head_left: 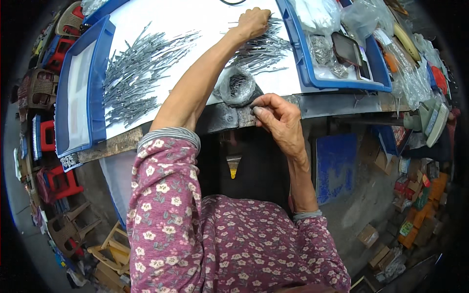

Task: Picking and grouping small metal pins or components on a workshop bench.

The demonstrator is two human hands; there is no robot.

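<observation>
On the white table (205,19), we are reaching our left hand (253,22) into the smaller pile of metal strips (264,49), fingers curled on them; our right hand (276,117) is pinching a small piece at the edge, while the big pile (137,73) is waiting, seemingly unsorted.

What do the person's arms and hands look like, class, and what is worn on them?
Both hands are bare: no gloves, rings or watch show on the left hand or the right hand. The sleeves are purple-pink with small pale flowers, pushed up so the forearms are bare. Each sleeve ends in a grey striped cuff.
</observation>
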